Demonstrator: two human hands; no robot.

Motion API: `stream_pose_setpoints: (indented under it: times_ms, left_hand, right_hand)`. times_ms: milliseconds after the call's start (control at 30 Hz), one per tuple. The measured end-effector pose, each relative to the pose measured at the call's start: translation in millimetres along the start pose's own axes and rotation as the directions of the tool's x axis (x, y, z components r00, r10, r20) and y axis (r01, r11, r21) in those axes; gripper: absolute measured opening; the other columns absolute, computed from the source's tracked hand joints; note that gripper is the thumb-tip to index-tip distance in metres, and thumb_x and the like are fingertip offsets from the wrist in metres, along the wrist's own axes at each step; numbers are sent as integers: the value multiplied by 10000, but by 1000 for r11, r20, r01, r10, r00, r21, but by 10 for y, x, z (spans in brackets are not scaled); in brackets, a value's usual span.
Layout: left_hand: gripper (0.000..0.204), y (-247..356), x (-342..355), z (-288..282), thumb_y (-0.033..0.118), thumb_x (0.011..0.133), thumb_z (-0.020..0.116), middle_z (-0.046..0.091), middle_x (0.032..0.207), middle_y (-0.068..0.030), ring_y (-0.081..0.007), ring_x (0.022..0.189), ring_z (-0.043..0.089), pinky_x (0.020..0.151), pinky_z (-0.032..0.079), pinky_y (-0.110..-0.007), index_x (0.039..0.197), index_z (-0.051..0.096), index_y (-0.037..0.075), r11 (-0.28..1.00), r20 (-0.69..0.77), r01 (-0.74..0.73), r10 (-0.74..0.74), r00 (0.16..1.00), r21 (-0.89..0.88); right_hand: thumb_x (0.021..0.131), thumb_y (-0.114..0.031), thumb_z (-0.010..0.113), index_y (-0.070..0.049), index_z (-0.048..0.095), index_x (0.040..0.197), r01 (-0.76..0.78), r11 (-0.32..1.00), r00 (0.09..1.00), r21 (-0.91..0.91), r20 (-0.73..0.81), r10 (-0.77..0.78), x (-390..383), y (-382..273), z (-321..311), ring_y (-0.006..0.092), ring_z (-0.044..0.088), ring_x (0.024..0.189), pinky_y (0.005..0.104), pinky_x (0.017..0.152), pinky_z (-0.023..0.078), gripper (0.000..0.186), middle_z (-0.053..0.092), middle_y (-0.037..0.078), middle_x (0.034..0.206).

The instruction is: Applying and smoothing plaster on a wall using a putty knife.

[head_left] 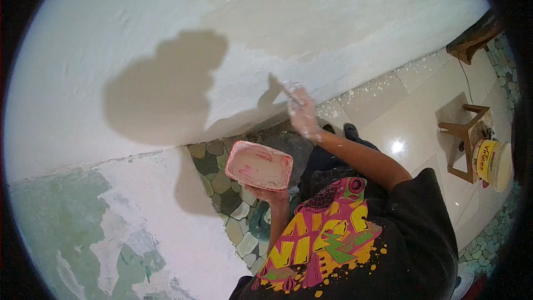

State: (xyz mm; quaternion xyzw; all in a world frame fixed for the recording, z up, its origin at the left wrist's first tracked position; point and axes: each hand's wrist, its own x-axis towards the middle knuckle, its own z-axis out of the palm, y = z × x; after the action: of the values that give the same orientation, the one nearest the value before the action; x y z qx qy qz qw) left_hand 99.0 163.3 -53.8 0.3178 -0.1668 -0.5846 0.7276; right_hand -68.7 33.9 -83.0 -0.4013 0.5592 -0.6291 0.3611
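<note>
My left hand (268, 195) supports a red-rimmed rectangular plastic tub (259, 165) from below. Whitish paste coats the tub's inside and rim. Farther out and to the right, my right hand (303, 115), smeared with white, is closed around a slim hand tool (291, 93). The tool's tip points at the lower part of the pale wall (244, 72); blur hides its exact kind and whether it touches. Fresh-looking white covers part of this wall, beside a beige patch above.
Peeling green and white wall surface (72, 228) lies at lower left. White splashes dot the tiled floor (388, 111). At right stand a wooden stool (469, 133) and a yellow-and-white bucket (494, 165). A dark wooden furniture leg (472, 44) stands by the wall.
</note>
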Motion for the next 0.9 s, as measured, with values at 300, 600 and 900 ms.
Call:
stream_pose_setpoints:
  times_ms: [300, 600, 900]
  left_hand:
    - [648, 133, -181, -90, 573, 914, 535, 501, 1407, -46, -306, 1249, 521, 1017, 475, -540, 1444, 414, 222, 996, -54, -91, 91, 994, 0]
    - [623, 127, -70, 61, 531, 936, 517, 507, 1400, -77, -330, 1246, 520, 1018, 464, -567, 1445, 416, 187, 999, -47, -43, 43, 998, -11]
    - [668, 244, -176, -306, 551, 915, 551, 493, 1420, -90, -337, 1261, 509, 1013, 464, -576, 1458, 398, 194, 965, 26, 15, -8, 1000, -262]
  right_hand:
    - [923, -41, 514, 66, 575, 1277, -84, 996, 923, 3, -377, 79, 442, -307, -347, 311, 457, 1340, 412, 1164, 289, 374, 511, 213, 1418]
    - [872, -2, 524, -8, 627, 1230, 145, 977, 989, -156, 49, -139, 72, -94, 341, 266, 589, 1149, 363, 1053, 439, 373, 620, 168, 1217]
    - [936, -90, 557, 23, 556, 1284, -379, 628, 908, 680, 142, 395, 208, -888, -741, 223, 623, 1116, 360, 1003, 494, 366, 648, 134, 1168]
